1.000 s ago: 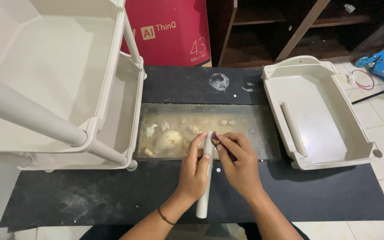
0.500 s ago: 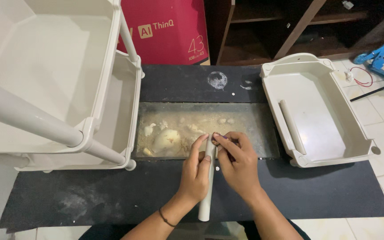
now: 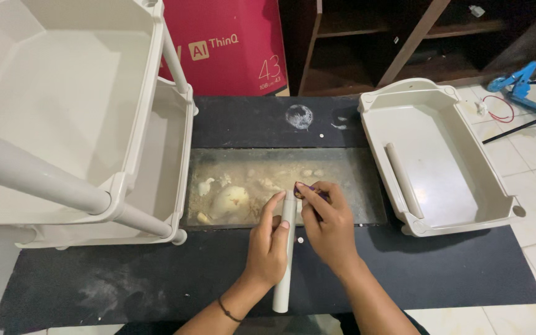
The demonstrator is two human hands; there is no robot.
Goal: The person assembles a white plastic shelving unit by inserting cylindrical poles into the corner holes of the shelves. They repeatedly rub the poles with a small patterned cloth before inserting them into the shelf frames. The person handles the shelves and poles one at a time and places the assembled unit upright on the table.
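Fingers of the left hand [image 3: 269, 245] wrapped round a white tube [image 3: 285, 248], which lay lengthwise over the black mat [image 3: 156, 279], its top end at the edge of a glass-covered tray of shells [image 3: 231, 186]. Right hand [image 3: 329, 226] pinched a small dark tool [image 3: 308, 192] against the tube's tip. Off to the right sat a white plastic tray [image 3: 442, 161] with another tube [image 3: 402, 180] inside; a white shelf cart [image 3: 63, 111] stood left.

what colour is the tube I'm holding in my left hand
Off-white, a plain cream tube with no pattern, gripped by the left hand; head view.
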